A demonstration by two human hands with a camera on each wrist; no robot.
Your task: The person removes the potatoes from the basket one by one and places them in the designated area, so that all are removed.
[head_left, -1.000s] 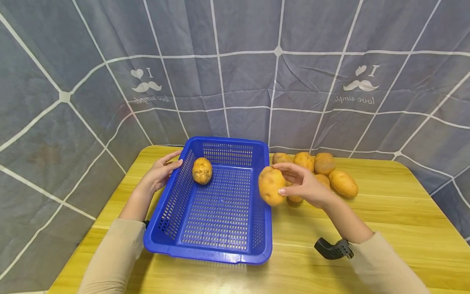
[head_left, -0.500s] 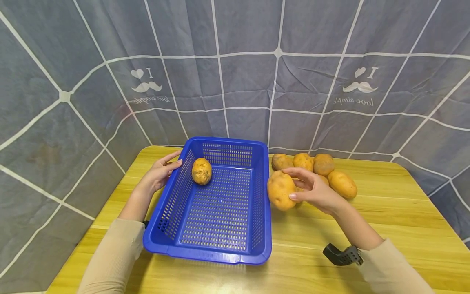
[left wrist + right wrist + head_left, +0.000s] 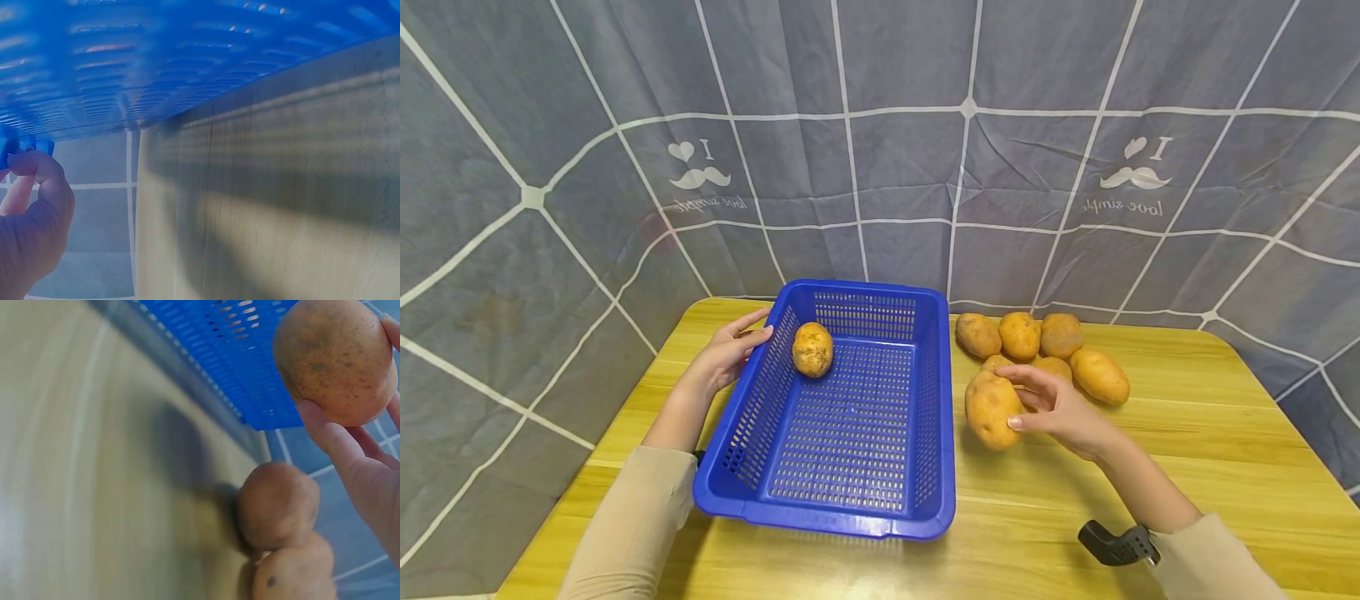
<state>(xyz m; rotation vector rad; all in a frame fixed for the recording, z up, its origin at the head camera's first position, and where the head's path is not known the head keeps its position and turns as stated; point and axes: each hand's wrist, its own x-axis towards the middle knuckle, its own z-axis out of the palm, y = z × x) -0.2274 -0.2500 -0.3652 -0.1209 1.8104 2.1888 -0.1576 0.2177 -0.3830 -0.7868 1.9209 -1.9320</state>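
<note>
My right hand (image 3: 1060, 412) grips a yellow potato (image 3: 991, 410) between thumb and fingers, a little to the right of the blue basket. The right wrist view shows the same potato (image 3: 337, 359) up off the table, with its shadow below. At the left side of the perforated blue plastic basket (image 3: 823, 523), my left hand (image 3: 721, 357) holds the rim. From the left wrist, the bent thumb (image 3: 47, 181) shows against the blue rim; the other fingers are mostly hidden. One potato (image 3: 812, 350) with dark marks lies inside the basket near its left wall.
Several potatoes (image 3: 1062, 336) sit in a cluster on the wooden table (image 3: 1210, 433), behind and right of the held one. A grey curtain (image 3: 895, 167) with white lines hangs behind the table and along its left side.
My right hand has moved right and toward me with the potato, from over the basket's right rim to beside the basket. The left hand and basket have stayed put.
</note>
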